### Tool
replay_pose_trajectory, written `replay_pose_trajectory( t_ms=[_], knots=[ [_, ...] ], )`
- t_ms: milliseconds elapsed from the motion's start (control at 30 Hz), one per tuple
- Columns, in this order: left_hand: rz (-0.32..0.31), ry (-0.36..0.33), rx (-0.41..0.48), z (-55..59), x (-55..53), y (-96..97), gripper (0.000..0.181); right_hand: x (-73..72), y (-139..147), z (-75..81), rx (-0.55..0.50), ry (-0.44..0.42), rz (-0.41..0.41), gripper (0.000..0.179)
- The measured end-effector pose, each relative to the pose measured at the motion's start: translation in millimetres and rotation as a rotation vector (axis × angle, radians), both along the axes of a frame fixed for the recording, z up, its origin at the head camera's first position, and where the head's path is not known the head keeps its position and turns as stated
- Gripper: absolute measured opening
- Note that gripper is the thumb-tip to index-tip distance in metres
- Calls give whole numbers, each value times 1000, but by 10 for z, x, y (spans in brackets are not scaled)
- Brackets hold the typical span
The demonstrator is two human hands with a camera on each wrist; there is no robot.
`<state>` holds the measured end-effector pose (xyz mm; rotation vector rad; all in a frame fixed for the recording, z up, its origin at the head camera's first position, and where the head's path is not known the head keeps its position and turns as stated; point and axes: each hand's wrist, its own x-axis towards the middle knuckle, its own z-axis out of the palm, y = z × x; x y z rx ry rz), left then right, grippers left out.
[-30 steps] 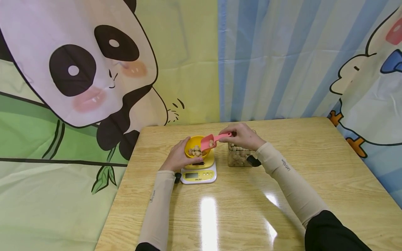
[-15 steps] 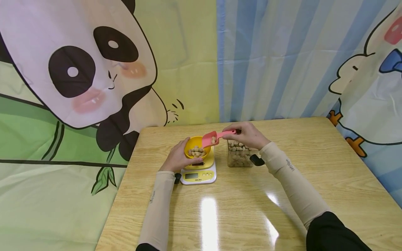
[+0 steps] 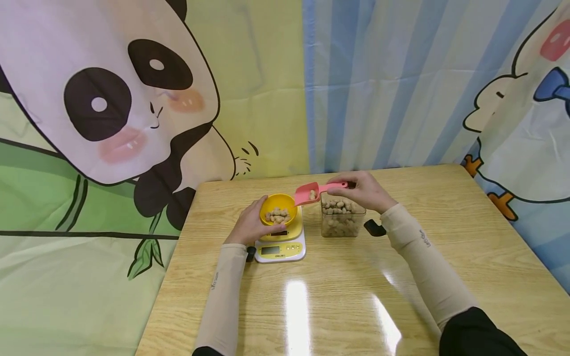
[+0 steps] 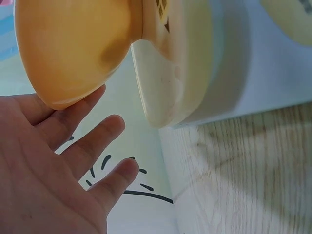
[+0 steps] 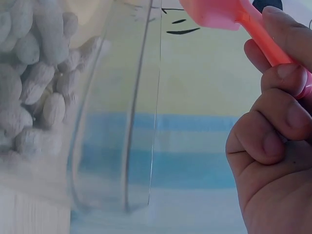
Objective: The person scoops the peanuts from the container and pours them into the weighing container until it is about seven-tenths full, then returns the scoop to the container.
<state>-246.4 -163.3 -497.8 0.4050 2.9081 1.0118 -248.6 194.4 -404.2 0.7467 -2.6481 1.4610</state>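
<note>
My left hand (image 3: 251,222) holds the side of a yellow bowl (image 3: 266,201), thumb at its near side and fingers at its far left. Peanuts in their shells (image 3: 277,216) lie in the bowl, which sits on a kitchen scale (image 3: 280,251). Close up, the left wrist view shows fingertips against the bowl's smooth outer wall (image 4: 73,44), the lower fingers spread. My right hand (image 3: 362,190) grips the handle of a pink scoop (image 3: 305,194). A little peanut load (image 3: 313,195) is in the scoop, held between the bowl and a clear container (image 3: 340,228).
The clear container, right of the scale, holds many peanuts (image 5: 36,87); its transparent wall (image 5: 117,126) stands beside my right hand. Wooden table (image 3: 338,296) surrounds everything. Printed curtains (image 3: 262,99) hang behind the table's back edge.
My right hand has drawn the scoop right, from over the bowl to a spot near the container's upper left. The left hand has stayed at the bowl.
</note>
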Motion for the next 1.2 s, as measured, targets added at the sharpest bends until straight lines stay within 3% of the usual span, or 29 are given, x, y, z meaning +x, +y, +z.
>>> replay_pose_trajectory(
  t_ms=[333,600,1200],
  knots=[
    [3,-9,-8,23,22,13,119,237,243,103,-8,10,-106,27],
    [-2,4,-19,34,30,18,118,201,532,-102,-6,2,-147,31],
    [6,15,-23,21,11,18,119,262,814,-326,13,-17,-206,34]
  ],
)
